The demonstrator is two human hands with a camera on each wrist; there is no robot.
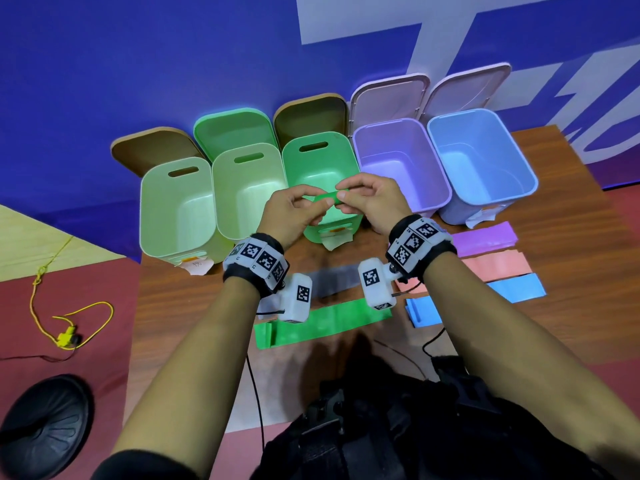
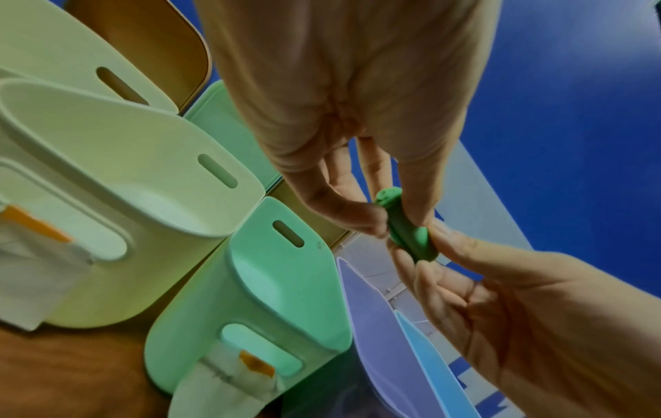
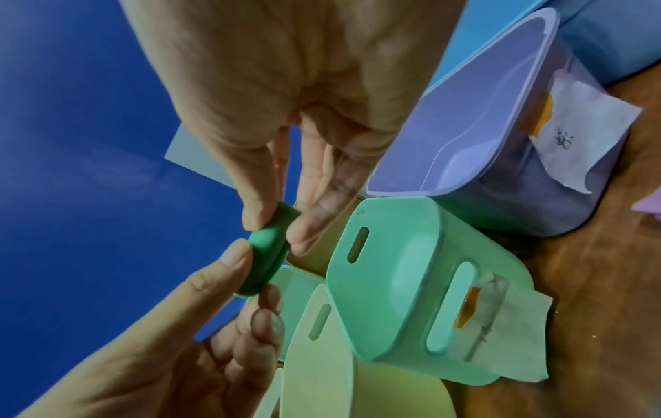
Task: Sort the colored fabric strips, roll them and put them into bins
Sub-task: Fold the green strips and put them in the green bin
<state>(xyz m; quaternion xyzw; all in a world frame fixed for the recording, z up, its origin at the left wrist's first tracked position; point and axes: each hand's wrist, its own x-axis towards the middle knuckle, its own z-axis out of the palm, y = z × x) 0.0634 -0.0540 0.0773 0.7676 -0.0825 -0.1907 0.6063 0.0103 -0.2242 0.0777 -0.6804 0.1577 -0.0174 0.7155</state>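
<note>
Both hands, left hand [image 1: 290, 213] and right hand [image 1: 372, 201], pinched the green roll [image 1: 329, 198] above the green bin [image 1: 350, 157]; risk was uneven release letting it unroll or miss the bin.

Staged recording setup, lab-like: blue printed backdrop [image 1: 173, 81], wood table [image 1: 571, 237], labelled bins [image 1: 485, 161], floor cables [image 1: 69, 320].
</note>
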